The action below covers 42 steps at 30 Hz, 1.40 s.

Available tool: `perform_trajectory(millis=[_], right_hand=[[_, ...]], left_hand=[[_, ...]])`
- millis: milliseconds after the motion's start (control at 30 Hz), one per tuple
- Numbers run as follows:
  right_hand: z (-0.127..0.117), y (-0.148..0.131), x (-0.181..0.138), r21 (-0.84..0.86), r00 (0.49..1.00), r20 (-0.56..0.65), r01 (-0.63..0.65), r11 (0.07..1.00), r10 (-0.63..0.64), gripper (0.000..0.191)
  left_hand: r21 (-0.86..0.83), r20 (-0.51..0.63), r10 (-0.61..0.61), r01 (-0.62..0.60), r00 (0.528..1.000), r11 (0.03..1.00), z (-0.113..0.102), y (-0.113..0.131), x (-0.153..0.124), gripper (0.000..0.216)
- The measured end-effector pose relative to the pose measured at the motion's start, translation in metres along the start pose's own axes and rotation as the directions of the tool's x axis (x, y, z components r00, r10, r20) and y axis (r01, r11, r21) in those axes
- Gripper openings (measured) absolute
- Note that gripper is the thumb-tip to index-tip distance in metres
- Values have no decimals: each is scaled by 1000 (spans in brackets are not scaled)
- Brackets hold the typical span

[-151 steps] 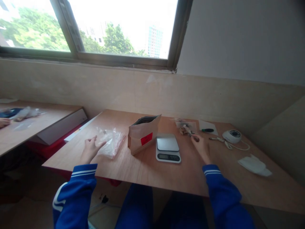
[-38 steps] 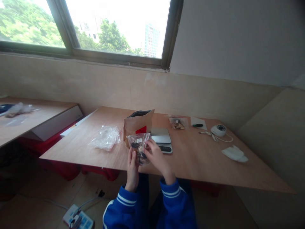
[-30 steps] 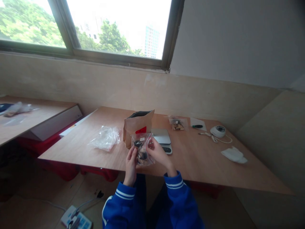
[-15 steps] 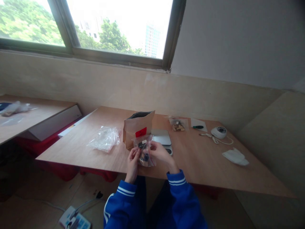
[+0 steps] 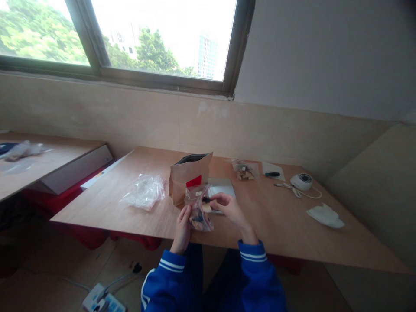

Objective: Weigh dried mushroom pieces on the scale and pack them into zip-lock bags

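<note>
My left hand (image 5: 183,226) grips the left side of a clear zip bag (image 5: 199,203) with a small white label; brown and dark pieces lie in its bottom. Between the fingertips of my right hand (image 5: 229,210) is a tan and black piece (image 5: 206,206), at the bag's right edge. Its exact kind is too small to make out. Behind the zip bag stands an open-topped brown paper pouch (image 5: 182,180) with a red label. A flat silver scale (image 5: 222,187) lies partly hidden behind my right hand.
Crumpled clear plastic bags (image 5: 144,190) lie to the left. Toward the back right are another filled zip bag (image 5: 245,172), a green-handled screwdriver (image 5: 272,174) and a white dome camera (image 5: 300,182) with its cable. A white cloth-like item (image 5: 325,215) rests at the right. A power strip (image 5: 103,299) is on the floor.
My right hand has come out of the zip bag toward the right, with a tan and black piece now showing at its fingertips. My left hand still holds the bag.
</note>
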State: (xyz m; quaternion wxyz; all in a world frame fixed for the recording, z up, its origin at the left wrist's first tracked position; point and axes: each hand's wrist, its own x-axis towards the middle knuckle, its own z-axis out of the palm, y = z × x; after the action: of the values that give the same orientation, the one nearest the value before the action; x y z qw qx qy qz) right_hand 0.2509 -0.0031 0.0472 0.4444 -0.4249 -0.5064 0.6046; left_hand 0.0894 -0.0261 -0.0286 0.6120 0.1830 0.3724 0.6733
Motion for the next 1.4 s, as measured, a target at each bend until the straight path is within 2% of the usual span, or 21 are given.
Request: perform_trajectory(millis=[167,367,533,667,767,833,933,1033,1233,1400], right_hand=[[-10,-8,-4,-21,995,-26,97,995,-97,27],[-8,-6,0,15,965,-161,210,978,-205,29],[3,-12,14,57,889,-313,368,928,-333,31],[14,-49,41,-17,792,-361,522,853,-492,30],[24,-81,65,-108,730,-333,600,793,-597,32],[31,-96,77,-158,716,-277,624,765,-641,32],[40,-105,88,-252,703,-173,646,721,-690,32],[42,-109,91,-327,676,-137,659,677,-724,31],[40,-113,92,-377,702,-63,641,668,-709,26],[36,-104,100,-437,745,159,642,631,-648,22]], left_hand=[[-35,43,-60,62,997,997,2,3,-2,30],[-62,155,-134,145,979,988,1,6,-1,34],[-45,234,-226,242,946,969,-4,9,-1,37],[-56,221,-247,265,944,963,-5,9,-1,36],[-59,216,-253,271,943,961,-5,9,0,35],[-52,216,-256,273,942,961,-5,9,0,35],[-43,225,-256,272,940,961,-6,8,1,35],[-45,222,-256,272,941,961,-7,9,0,36],[-64,190,-276,292,942,954,-6,10,1,39],[-61,209,-288,306,935,950,-7,11,0,37]])
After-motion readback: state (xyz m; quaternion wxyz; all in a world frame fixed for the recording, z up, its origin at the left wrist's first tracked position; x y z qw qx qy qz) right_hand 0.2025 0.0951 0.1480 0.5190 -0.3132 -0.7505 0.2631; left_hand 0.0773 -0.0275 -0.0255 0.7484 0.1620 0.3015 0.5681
